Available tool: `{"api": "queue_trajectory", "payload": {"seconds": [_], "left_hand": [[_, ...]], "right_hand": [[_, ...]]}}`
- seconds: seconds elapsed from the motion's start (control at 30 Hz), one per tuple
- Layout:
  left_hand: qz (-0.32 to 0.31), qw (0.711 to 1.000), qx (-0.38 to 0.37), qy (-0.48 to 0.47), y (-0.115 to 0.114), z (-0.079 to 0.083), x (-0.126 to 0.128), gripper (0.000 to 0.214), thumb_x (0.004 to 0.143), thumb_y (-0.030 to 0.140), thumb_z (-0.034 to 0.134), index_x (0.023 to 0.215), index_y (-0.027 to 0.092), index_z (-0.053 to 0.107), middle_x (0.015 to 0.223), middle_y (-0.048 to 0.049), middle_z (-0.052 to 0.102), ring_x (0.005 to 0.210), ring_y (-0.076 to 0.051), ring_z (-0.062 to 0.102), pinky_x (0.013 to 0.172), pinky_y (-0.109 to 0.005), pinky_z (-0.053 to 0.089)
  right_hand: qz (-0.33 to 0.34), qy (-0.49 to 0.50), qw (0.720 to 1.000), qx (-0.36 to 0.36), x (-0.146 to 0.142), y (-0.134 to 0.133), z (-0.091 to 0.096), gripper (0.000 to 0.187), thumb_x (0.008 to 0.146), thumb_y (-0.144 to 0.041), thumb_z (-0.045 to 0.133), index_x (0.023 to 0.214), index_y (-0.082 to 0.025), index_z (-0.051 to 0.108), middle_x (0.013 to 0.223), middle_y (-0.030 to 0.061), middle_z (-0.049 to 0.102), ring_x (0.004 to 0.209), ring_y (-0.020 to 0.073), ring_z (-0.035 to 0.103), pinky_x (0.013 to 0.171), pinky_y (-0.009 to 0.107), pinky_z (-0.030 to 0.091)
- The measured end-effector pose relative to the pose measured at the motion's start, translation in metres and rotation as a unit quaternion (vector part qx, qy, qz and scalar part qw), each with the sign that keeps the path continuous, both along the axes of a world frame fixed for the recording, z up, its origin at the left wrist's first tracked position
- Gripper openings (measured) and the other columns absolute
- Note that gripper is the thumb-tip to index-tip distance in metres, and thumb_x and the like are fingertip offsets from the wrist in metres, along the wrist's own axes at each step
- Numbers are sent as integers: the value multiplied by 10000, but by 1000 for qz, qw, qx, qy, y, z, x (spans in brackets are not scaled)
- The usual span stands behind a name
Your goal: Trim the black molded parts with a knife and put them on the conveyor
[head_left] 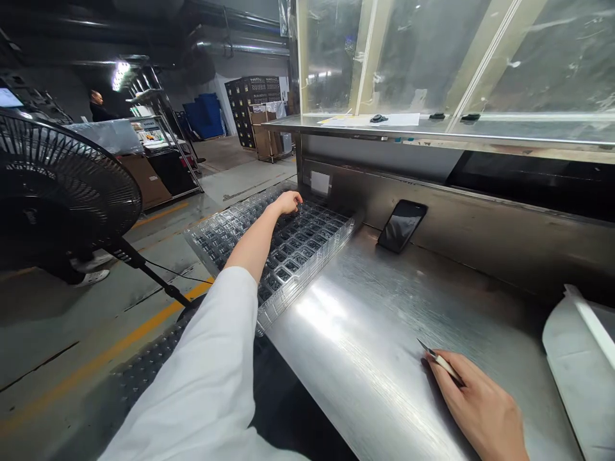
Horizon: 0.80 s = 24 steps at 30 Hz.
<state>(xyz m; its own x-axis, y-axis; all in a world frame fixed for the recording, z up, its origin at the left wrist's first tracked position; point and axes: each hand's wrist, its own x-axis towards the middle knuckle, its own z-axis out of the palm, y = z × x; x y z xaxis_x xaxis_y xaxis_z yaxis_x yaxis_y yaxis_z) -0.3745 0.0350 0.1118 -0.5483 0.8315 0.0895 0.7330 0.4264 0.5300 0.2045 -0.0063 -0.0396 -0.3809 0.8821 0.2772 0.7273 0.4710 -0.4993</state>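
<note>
Our left hand (289, 202) reaches over the far part of the clear tray (307, 274), fingers bent down towards its pockets; we cannot tell whether they pinch a piece or merely touch. Our right hand (480, 398) grasps a thin pointed tool (446, 368), its tip bare and aimed away from us, just above or on the bench (365, 314).

The tray sits at the bench's left end, and its outer side seems to reach past the edge above the floor (161, 240). What bears that side is hidden, so we judge that a push or a snagged sleeve (216, 346) could tip it and spill the small dark pieces in its pockets. The forearm crosses low over the rows, so brushing them is a risk too. If our hands were to meet, the uncovered point could prick the left one.

For room, the metal between the tray and our right hand is bare. The phone (402, 226) seems to lean by the back panel (355, 195), the white bin (569, 362) crowds the right side, and the shelf (336, 124) limits lifting at the back. The near edge lies close to our body.
</note>
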Motion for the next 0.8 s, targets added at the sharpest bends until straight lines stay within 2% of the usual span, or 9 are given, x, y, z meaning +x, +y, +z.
{"api": "queue_trajectory", "payload": {"seconds": [0.2,0.4,0.53,0.63,0.73,0.8], "left_hand": [[1,999,45,22,-14,8,4,324,703,-12,714,982,143,765,913,-24,732,804,-141,608,806,-243,463],[-32,993,108,29,-27,39,37,338,821,70,633,1122,159,757,1012,-35,759,747,-123,645,785,-242,488],[-65,985,157,27,-32,62,80,316,901,128,586,1171,162,749,1068,-44,758,727,-110,669,780,-238,510],[-122,970,211,8,-32,75,122,277,912,151,593,1137,150,754,1069,-48,753,705,-101,664,766,-239,518],[-181,945,269,-48,-29,76,169,234,906,158,616,1100,139,746,1030,-43,747,668,-80,640,712,-218,509],[-195,924,305,-121,-26,67,199,220,911,158,614,1097,143,730,996,-32,741,633,-61,619,656,-197,486]], "right_hand": [[7,9,1000,-7,-4,-3,6,518,864,-726,466,884,-318,784,977,7,772,754,239,701,574,315,482],[13,4,1000,-26,-9,-5,17,538,863,-715,426,881,-310,779,961,16,773,785,246,700,615,321,464],[25,-2,1000,-19,-10,-7,20,548,882,-687,398,887,-295,782,983,22,776,806,254,699,622,321,436],[36,-1,999,-10,-9,-8,20,527,901,-651,406,900,-283,782,974,33,770,815,250,691,632,312,428],[39,30,999,13,-9,-9,18,497,908,-617,437,895,-259,781,963,52,766,811,239,683,646,309,429],[32,76,996,40,-10,-10,18,482,919,-600,453,897,-245,777,968,56,764,820,228,684,666,309,443]]}}
